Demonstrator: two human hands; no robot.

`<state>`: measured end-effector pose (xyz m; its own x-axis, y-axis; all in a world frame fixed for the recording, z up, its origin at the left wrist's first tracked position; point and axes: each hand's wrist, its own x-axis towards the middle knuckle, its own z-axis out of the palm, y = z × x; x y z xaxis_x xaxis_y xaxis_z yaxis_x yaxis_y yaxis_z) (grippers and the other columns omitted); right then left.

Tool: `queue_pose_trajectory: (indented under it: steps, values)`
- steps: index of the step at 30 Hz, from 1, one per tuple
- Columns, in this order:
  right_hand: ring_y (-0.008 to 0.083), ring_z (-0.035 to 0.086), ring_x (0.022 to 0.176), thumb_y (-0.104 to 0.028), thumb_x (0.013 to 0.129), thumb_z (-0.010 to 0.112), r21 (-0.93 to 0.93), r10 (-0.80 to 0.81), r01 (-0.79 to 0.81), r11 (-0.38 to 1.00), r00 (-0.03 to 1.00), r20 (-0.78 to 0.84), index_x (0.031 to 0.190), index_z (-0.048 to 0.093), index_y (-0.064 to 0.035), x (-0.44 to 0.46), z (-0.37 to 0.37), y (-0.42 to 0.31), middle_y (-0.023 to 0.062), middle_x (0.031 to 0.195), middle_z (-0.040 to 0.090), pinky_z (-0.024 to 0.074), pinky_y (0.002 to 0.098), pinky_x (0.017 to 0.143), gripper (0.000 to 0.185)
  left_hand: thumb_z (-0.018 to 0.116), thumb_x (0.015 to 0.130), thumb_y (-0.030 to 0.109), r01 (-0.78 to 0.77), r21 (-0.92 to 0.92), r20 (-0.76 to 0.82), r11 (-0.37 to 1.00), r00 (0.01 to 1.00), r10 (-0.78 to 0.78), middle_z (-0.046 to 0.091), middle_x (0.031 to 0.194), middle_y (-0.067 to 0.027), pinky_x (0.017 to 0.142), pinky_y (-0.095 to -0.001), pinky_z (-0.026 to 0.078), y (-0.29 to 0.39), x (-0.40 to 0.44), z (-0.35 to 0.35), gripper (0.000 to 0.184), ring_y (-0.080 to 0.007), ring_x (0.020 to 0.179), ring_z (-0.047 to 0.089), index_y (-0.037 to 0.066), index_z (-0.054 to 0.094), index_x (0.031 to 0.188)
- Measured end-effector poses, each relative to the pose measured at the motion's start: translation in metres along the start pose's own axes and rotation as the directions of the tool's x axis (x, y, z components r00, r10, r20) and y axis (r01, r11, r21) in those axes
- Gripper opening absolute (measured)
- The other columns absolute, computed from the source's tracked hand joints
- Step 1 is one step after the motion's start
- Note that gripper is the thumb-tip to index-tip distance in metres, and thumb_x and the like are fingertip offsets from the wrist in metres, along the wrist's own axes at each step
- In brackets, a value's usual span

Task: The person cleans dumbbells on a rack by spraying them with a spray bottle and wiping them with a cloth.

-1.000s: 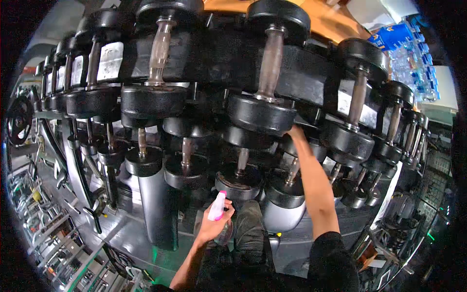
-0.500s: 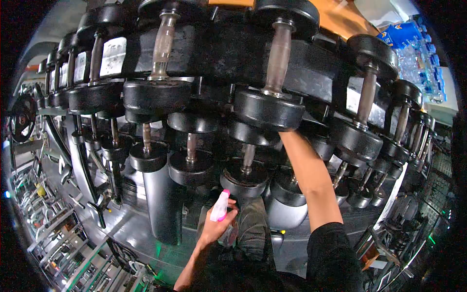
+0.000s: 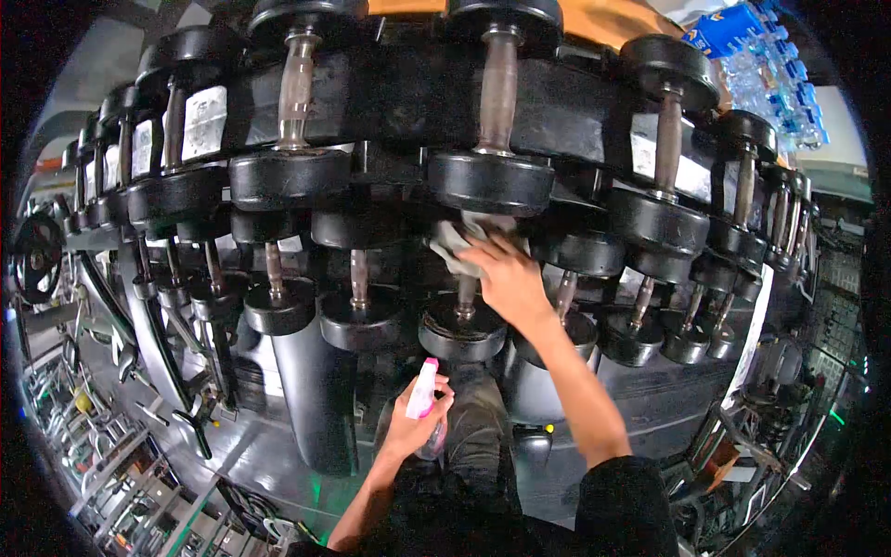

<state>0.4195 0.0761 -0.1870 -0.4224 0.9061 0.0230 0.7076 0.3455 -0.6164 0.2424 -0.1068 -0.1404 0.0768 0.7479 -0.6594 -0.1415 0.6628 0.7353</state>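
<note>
My left hand (image 3: 419, 418) is wrapped around a spray bottle (image 3: 424, 388) with a white and pink head, held low in front of my legs. In my right hand (image 3: 509, 281) is a grey cloth (image 3: 453, 245), its fingers closed over it. The cloth lies against the far end of a lower-row dumbbell (image 3: 462, 332) and covers part of that end. Just above the cloth sits a larger upper-row dumbbell (image 3: 497, 93) with a worn metal handle and black round ends.
More dumbbells (image 3: 295, 93) line both tiers of the black rack (image 3: 390, 111) to either side. Packed water bottles (image 3: 770, 84) stand at the back right. Gym machines (image 3: 130, 483) fill the left side, and a grey rack post (image 3: 311, 399) rises near my left.
My right hand has come out from behind the upper dumbbell, and the cloth now shows on the lower one. The left hand still holds the spray bottle; the view has shifted slightly.
</note>
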Motion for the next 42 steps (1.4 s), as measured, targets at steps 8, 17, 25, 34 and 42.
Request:
queue_pose_trajectory:
  steps: [8, 17, 25, 34, 42]
  values:
    - [0.0292, 0.061, 0.09, -0.018, 0.092, 0.046, 0.945, 0.869, -0.322, 0.052, 0.48, 0.116, 0.102, 0.057, -0.0025, -0.099, 0.111, 0.068, 0.0113, 0.098, 0.064, 0.0498, 0.0363, 0.078, 0.022, 0.061, 0.081, -0.004, -0.031, 0.009, -0.014, 0.999, 0.999, 0.031, 0.059, 0.089, -0.0049, 0.05, -0.022, 0.045, 0.002, -0.004, -0.032, 0.032, -0.0073, 0.058, 0.054, 0.0, 0.05, 0.111]
    - [0.0248, 0.059, 0.084, -0.027, 0.094, 0.035, 0.702, 0.713, 0.338, -0.628, 0.612, 0.343, 0.103, 0.056, -0.0107, -0.022, 0.135, 0.095, 0.0058, 0.097, 0.063, 0.0485, 0.0403, 0.077, 0.029, 0.06, 0.081, -0.005, -0.011, 0.035, -0.02, 0.999, 1.0, 0.012, 0.059, 0.089, -0.006, 0.05, -0.0224, 0.045, -0.005, -0.027, -0.044, 0.032, -0.0082, 0.055, 0.055, 0.0, 0.05, 0.111]
    - [0.0198, 0.059, 0.093, -0.029, 0.095, 0.046, 0.79, 0.88, 0.457, -0.409, 0.426, 0.209, 0.113, 0.053, -0.0098, -0.018, 0.101, 0.003, 0.0032, 0.103, 0.062, 0.0479, 0.0376, 0.084, 0.027, 0.06, 0.081, -0.003, -0.003, 0.079, -0.037, 0.997, 0.999, 0.006, 0.06, 0.09, -0.0051, 0.05, -0.0226, 0.044, -0.002, -0.04, -0.065, 0.03, -0.0081, 0.056, 0.055, 0.0, 0.052, 0.11]
    - [0.0264, 0.06, 0.078, -0.016, 0.095, 0.034, 0.539, 0.53, 0.287, -0.791, 0.762, 0.372, 0.097, 0.056, -0.0039, -0.002, 0.211, -0.007, 0.0093, 0.092, 0.062, 0.0479, 0.0458, 0.084, 0.024, 0.061, 0.081, -0.003, 0.012, 0.081, -0.062, 0.997, 0.998, -0.007, 0.06, 0.089, -0.0053, 0.053, -0.0217, 0.045, -0.017, -0.053, -0.096, 0.029, -0.0076, 0.058, 0.055, -0.001, 0.052, 0.109]
    - [0.0277, 0.059, 0.089, -0.027, 0.093, 0.038, 0.489, 0.689, 0.485, -0.725, 0.505, 0.519, 0.099, 0.061, -0.011, 0.051, 0.152, -0.009, 0.0087, 0.101, 0.063, 0.0477, 0.0478, 0.086, 0.028, 0.063, 0.081, -0.002, -0.043, 0.072, -0.021, 0.996, 0.999, 0.045, 0.061, 0.087, -0.0037, 0.052, -0.0207, 0.044, -0.025, -0.043, -0.097, 0.029, -0.0065, 0.057, 0.054, 0.0, 0.052, 0.109]
